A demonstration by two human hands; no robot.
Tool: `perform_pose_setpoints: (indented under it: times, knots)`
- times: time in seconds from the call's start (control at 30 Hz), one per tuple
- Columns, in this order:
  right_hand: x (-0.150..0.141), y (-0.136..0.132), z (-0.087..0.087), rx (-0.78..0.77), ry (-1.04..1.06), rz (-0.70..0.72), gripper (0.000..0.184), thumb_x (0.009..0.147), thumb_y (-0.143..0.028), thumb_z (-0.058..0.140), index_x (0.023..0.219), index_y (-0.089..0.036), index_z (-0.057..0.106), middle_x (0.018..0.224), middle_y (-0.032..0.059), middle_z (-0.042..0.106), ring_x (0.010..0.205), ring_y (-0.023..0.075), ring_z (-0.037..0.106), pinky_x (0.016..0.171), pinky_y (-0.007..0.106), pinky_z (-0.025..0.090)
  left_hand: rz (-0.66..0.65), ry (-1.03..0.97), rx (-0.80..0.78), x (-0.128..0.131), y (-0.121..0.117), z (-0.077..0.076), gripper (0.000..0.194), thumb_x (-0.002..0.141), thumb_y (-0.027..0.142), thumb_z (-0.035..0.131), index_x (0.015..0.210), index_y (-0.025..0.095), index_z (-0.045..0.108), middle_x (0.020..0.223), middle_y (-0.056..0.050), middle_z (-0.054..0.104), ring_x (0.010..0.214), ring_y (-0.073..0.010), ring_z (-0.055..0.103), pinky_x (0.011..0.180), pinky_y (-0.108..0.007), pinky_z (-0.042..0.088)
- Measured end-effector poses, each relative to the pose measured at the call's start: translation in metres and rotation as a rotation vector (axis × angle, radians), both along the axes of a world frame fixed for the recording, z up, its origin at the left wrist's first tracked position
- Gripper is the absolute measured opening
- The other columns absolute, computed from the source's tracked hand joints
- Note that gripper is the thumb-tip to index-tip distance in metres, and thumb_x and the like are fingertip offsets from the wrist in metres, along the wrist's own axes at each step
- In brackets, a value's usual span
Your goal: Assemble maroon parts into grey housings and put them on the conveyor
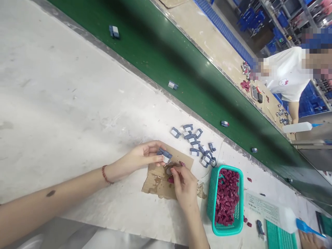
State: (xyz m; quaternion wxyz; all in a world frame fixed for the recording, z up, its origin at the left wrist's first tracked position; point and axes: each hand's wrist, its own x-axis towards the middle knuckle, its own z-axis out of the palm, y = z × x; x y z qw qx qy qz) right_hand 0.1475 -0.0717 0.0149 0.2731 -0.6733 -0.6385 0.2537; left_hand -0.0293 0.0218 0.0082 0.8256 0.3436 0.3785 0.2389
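Note:
My left hand (pixel 141 155) is closed around a small blue-and-white plastic part (pixel 164 154), holding it above a piece of cardboard (pixel 155 173). Close by, my right hand (pixel 186 185) pinches with thumb and forefinger; what is between its fingertips is too small or hidden to make out. Near those fingertips, a small round item with tiny shiny bits (pixel 168 170) rests on the cardboard, along with a maroon piece (pixel 171 180). Beyond the cardboard lies a loose group of similar blue-and-white parts (pixel 192 140).
To the right stands a green basket (pixel 210 204) of maroon pieces (pixel 225 204). A green conveyor belt (pixel 145 62) carries several spaced parts. Across it a person in a white shirt (pixel 287 69) sits. At lower right are a white bottle (pixel 286 219) and another person's hand (pixel 310 240).

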Motion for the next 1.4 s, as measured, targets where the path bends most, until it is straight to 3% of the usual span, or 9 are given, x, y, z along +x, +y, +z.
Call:
perform_pose_setpoints:
  times: [0.2, 0.4, 0.7, 0.83, 1.0, 1.17, 1.4]
  knots:
    - [0.001, -0.001, 0.002, 0.029, -0.054, 0.06, 0.026, 0.093, -0.024, 0.047, 0.073, -0.021, 0.062, 0.065, 0.0025, 0.065, 0.059, 0.0158, 0.061, 0.059, 0.026, 0.049, -0.017, -0.019, -0.012, 0.0, -0.002, -0.004, 0.037, 0.065, 0.03, 0.08, 0.088, 0.02, 0.053, 0.096, -0.004, 0.066, 0.081, -0.0188, 0.067, 0.073, -0.031, 0.053]
    - [0.008, -0.001, 0.01, -0.02, 0.057, -0.133, 0.021, 0.092, -0.028, 0.052, 0.078, -0.019, 0.065, 0.067, 0.0014, 0.069, 0.059, 0.0151, 0.063, 0.056, 0.023, 0.049, -0.105, -0.021, 0.038, 0.001, -0.004, -0.004, 0.036, 0.073, 0.033, 0.074, 0.103, 0.02, 0.061, 0.103, -0.007, 0.068, 0.088, -0.0202, 0.066, 0.077, -0.032, 0.053]
    - [0.009, 0.0, 0.004, -0.076, 0.092, -0.14, 0.023, 0.09, -0.031, 0.052, 0.078, -0.019, 0.066, 0.068, 0.0023, 0.069, 0.06, 0.0157, 0.061, 0.058, 0.025, 0.047, -0.142, -0.075, -0.016, 0.002, -0.007, -0.009, 0.041, 0.067, 0.03, 0.078, 0.101, 0.018, 0.059, 0.09, -0.004, 0.068, 0.081, -0.0197, 0.066, 0.074, -0.033, 0.053]
    - [0.006, -0.001, 0.008, -0.042, 0.304, -0.293, 0.026, 0.089, -0.038, 0.056, 0.073, -0.019, 0.064, 0.057, -0.0006, 0.062, 0.052, 0.0138, 0.057, 0.05, 0.023, 0.044, -0.197, -0.059, 0.045, 0.002, -0.011, -0.005, 0.04, 0.075, 0.038, 0.072, 0.106, 0.02, 0.055, 0.074, 0.0, 0.063, 0.069, -0.0172, 0.063, 0.067, -0.031, 0.051]
    - [-0.008, 0.002, 0.025, 0.056, 0.562, -0.397, 0.031, 0.083, -0.046, 0.065, 0.068, -0.019, 0.063, 0.051, -0.0022, 0.059, 0.044, 0.0109, 0.053, 0.04, 0.02, 0.04, -0.235, -0.011, 0.18, 0.0, -0.018, 0.001, 0.033, 0.084, 0.042, 0.06, 0.109, 0.021, 0.054, 0.074, 0.002, 0.056, 0.062, -0.014, 0.055, 0.061, -0.027, 0.046]
    - [-0.021, 0.006, 0.033, 0.069, 0.602, -0.385, 0.028, 0.083, -0.044, 0.066, 0.073, -0.019, 0.067, 0.054, -0.0016, 0.061, 0.046, 0.0114, 0.056, 0.043, 0.021, 0.044, -0.25, -0.024, 0.273, -0.002, -0.021, 0.002, 0.033, 0.087, 0.047, 0.055, 0.108, 0.022, 0.055, 0.07, 0.003, 0.049, 0.061, -0.014, 0.046, 0.055, -0.025, 0.04]
    - [-0.019, 0.003, 0.031, 0.104, 0.535, -0.223, 0.015, 0.09, -0.031, 0.06, 0.083, -0.021, 0.068, 0.072, 0.0018, 0.07, 0.063, 0.014, 0.065, 0.057, 0.023, 0.053, -0.323, -0.01, 0.248, -0.003, -0.021, 0.001, 0.042, 0.087, 0.057, 0.05, 0.107, 0.021, 0.055, 0.063, 0.004, 0.04, 0.057, -0.0139, 0.037, 0.051, -0.025, 0.03]
